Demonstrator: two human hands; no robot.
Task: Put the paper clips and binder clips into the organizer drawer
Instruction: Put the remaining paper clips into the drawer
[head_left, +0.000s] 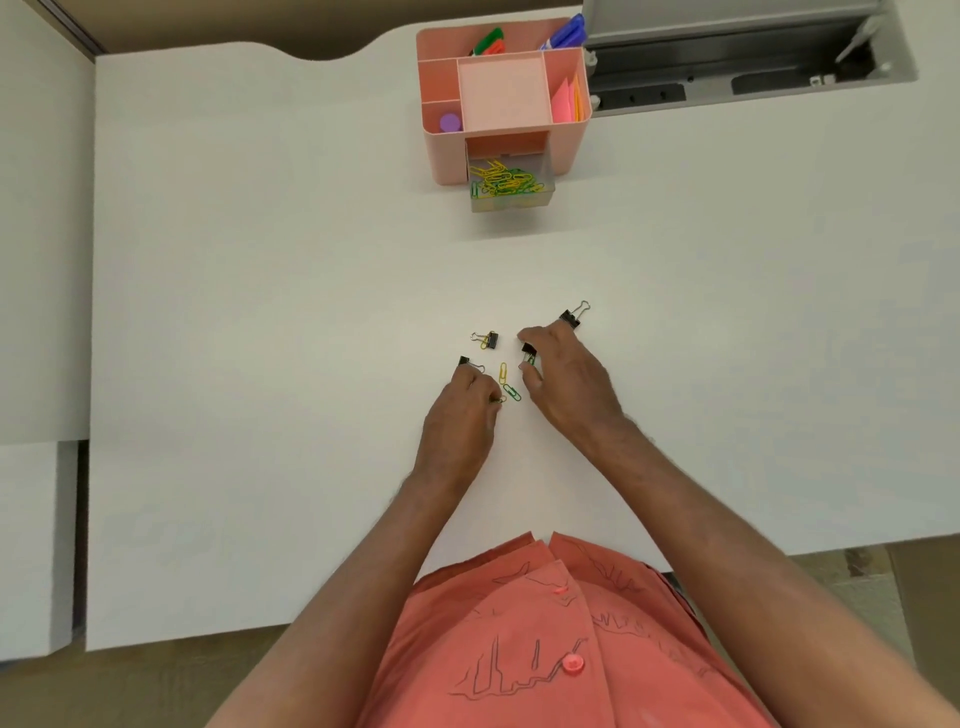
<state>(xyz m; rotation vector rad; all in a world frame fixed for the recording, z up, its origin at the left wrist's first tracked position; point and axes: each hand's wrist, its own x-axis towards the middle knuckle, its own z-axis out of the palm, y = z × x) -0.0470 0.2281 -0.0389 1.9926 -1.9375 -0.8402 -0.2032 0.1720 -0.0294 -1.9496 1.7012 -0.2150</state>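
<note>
1. Black binder clip (528, 354) sits between the right hand's (563, 379) curled forefinger and thumb, pinched just above the table (260, 312); a second black clip (571, 317) lies touching that hand's far knuckles, its wire handles pointing away.
2. The left hand (460, 415) is curled fingers-down, its tips pinching a small clip (500, 399) at the tabletop; a black clip (465, 362) lies at its far fingertips, and I cannot tell whether it is held.
3. Between the hands lie a yellow paper clip (503, 372) and a green one (512, 392), close together; a fourth binder clip (491, 340) with a yellow clip on it lies just beyond, apart from both hands.
4. Bare white table stretches wide between the hands and the pink organizer (441, 150) at the far side.
5. Its clear drawer (511, 189) is pulled out toward the person and holds a heap of yellow and green paper clips (501, 182).
6. The near table edge runs just in front of the person's coral shirt (545, 649); the left edge is well apart from the hands.
7. A grey open cable tray (743, 57) is sunk in the table just right of the organizer.
</note>
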